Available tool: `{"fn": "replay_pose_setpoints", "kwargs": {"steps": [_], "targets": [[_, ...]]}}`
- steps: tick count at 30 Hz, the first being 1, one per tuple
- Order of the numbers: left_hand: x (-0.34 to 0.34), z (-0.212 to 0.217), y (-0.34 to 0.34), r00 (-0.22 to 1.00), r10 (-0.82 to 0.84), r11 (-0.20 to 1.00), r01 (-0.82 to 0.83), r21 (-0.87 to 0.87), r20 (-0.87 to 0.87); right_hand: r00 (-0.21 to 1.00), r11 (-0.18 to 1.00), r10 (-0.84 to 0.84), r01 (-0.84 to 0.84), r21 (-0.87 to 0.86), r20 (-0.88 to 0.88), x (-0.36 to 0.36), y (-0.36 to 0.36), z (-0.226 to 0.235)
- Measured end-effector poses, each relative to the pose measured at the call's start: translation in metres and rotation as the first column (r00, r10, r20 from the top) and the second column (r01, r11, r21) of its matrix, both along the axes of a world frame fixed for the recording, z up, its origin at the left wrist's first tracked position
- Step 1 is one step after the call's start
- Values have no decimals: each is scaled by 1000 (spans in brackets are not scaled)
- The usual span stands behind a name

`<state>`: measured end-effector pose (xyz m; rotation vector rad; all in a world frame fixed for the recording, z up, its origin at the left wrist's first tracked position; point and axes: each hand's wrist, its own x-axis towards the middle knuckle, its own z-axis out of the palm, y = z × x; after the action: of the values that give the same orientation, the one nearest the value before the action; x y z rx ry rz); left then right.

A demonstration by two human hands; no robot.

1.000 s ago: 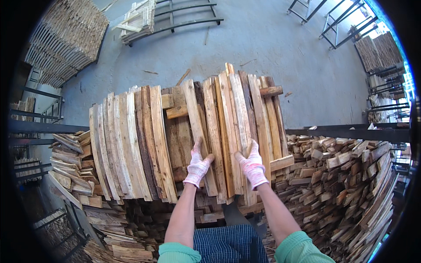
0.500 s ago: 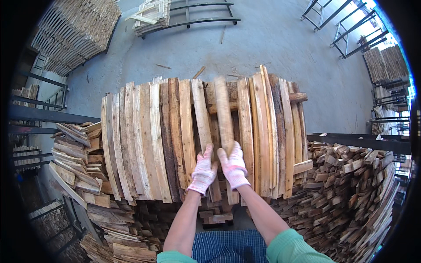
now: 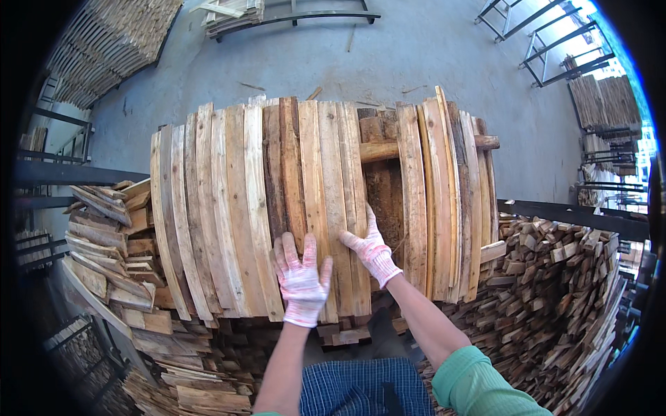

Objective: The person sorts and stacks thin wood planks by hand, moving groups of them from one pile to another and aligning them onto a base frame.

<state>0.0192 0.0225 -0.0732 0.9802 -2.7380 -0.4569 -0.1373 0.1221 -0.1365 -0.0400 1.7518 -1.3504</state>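
Observation:
A row of long, rough wooden boards [image 3: 237, 201] lies side by side in front of me, their ends pointing toward and away from me. My left hand [image 3: 303, 283], in a white and pink knit glove, rests open on the near part of the boards, fingers spread. My right hand [image 3: 371, 246], gloved alike, is open against the right edge of a pale board [image 3: 352, 180], its thumb across the top and fingers along the side. To its right, a gap in the row exposes a round wooden crosspiece [image 3: 379, 151] and darker wood below.
Short wood pieces are heaped at the right [image 3: 548, 291], and a stack of split pieces [image 3: 149, 322] stands at the left. Dark metal bars [image 3: 576, 220] flank the row. Beyond the grey floor [image 3: 430, 48] are board stacks [image 3: 114, 41] and metal racks [image 3: 565, 52].
The pale board has shifted left and lies against its neighbours, widening the gap on its right. My left hand has moved left and spread flat; my right hand has moved slightly away from me.

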Motion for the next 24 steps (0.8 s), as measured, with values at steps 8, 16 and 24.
{"fn": "replay_pose_setpoints", "kwargs": {"steps": [8, 16, 24], "targets": [[7, -20, 5, 953, -169, 984, 179, -18, 253, 979, 990, -18, 47, 137, -205, 13, -10, 10], [-35, 27, 20, 961, -178, 983, 163, 85, 213, 640, 632, 693, -317, 707, -333, -40, -1, 92], [-180, -43, 102, 967, 254, 257, -55, 965, -13, 606, 580, 639, 25, 814, -474, -155, 118, 100]]}}
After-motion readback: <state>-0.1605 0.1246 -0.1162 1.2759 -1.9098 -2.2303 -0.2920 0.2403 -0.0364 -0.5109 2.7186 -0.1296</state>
